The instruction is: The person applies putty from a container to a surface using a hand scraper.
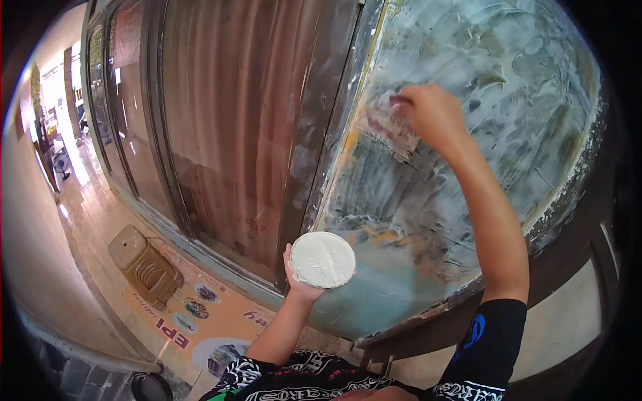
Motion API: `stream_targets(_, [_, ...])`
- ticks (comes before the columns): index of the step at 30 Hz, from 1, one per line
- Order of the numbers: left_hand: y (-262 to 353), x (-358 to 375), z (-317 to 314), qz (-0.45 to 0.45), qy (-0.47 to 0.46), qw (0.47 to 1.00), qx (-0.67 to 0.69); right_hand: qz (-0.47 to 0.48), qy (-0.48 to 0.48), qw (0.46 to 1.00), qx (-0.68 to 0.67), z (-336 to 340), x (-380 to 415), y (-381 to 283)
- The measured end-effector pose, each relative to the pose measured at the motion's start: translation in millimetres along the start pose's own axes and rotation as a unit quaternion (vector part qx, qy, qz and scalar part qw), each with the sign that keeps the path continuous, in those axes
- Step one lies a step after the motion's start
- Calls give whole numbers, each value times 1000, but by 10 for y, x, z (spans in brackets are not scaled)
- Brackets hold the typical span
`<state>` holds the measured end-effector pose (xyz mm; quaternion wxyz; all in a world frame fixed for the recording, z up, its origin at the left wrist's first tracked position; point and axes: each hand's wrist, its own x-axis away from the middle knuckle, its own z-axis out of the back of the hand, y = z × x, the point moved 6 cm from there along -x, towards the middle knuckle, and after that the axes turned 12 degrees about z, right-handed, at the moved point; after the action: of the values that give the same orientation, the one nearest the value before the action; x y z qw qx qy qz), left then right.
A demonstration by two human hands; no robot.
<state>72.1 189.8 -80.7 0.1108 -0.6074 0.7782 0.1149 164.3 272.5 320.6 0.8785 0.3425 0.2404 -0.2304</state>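
My left hand supports a round container of white putty from below, its fingers curled around the side. The paste fills the top and has a ridged surface. Higher up on the right, my right hand grips a putty knife whose flat, smeared blade lies against the wall. The wall is streaked with white and grey putty over a darker, patchy surface. Bare greenish paint shows along its lower part. My right fingers partly hide the tool's handle.
Left of the wall stands a brown-framed glass door with curtains behind it. A brown plastic stool and an orange printed banner are on the floor. A dark pan-like round object sits at the bottom left.
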Motion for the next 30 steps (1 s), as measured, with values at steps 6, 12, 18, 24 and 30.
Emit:
stream_targets(6, [30,-8,-49,-4,18,1000,-19,-67,67,982,-162,315,-20,340])
stream_targets(12, [88,6,68,-22,45,998,-29,39,100,994,23,117,36,81])
stream_targets(18, [145,64,86,-31,72,996,-38,-67,98,985,-127,384,53,381])
stream_targets(24, [120,88,35,-14,57,998,-16,145,88,985,36,-57,59,-25])
stream_targets(30, [126,123,20,-19,52,998,-7,-108,125,974,-153,391,50,440])
